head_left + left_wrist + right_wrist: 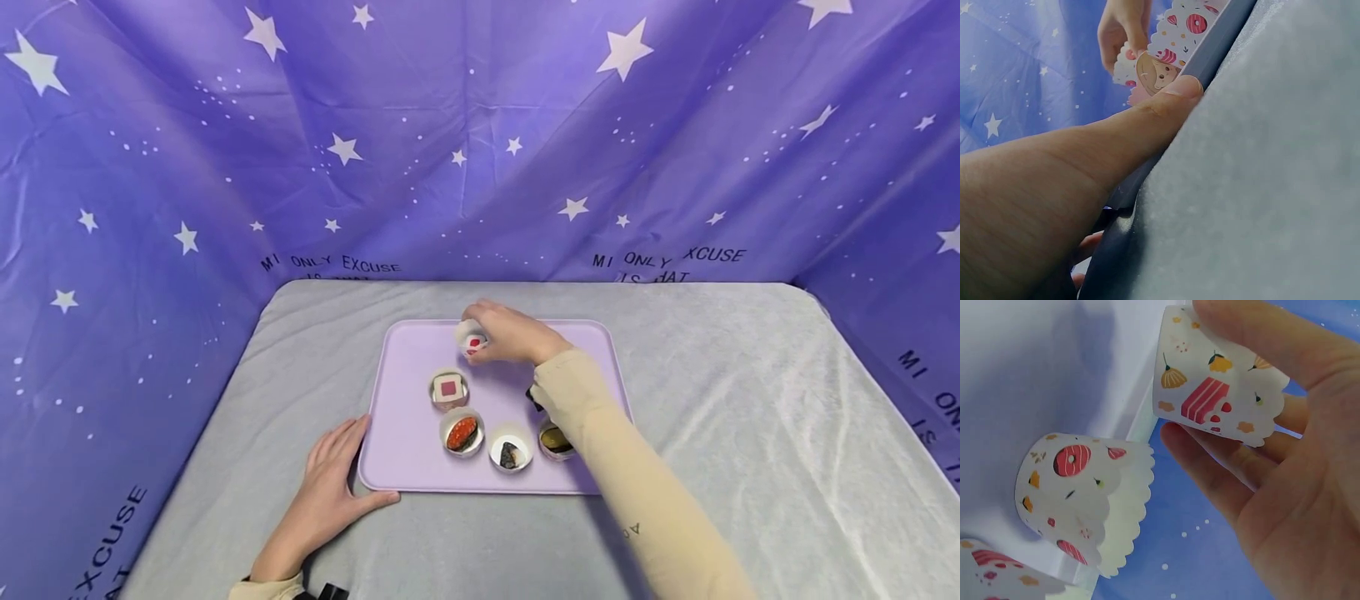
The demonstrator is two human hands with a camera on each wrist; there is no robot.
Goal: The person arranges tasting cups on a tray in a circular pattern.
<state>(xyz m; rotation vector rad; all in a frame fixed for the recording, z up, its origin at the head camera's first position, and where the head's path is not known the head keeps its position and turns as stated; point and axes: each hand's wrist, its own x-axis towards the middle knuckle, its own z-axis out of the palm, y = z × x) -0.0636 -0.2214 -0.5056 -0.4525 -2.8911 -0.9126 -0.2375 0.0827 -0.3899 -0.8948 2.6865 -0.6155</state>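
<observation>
At the back of the lilac tray (408,350), my right hand (512,333) grips a white paper baking cup (1207,394) printed with cake slices and flowers, thumb on one side and fingers on the other. My left hand (324,482) rests against the tray's front left corner, fingers along the left edge and thumb at the front. Other paper cups curve round the tray: one with a white square piece with a red centre (448,388), one with orange roe sushi (462,433), one with a small rice ball wrapped in black (509,455). The right sleeve partly covers a cup with a dark yellow-green piece (555,440).
The tray lies on a table under a grey cloth (712,400). Behind and beside the table hangs a purple curtain (480,125) with white stars and lettering. The right forearm (637,475) crosses the tray's right side and hides part of it.
</observation>
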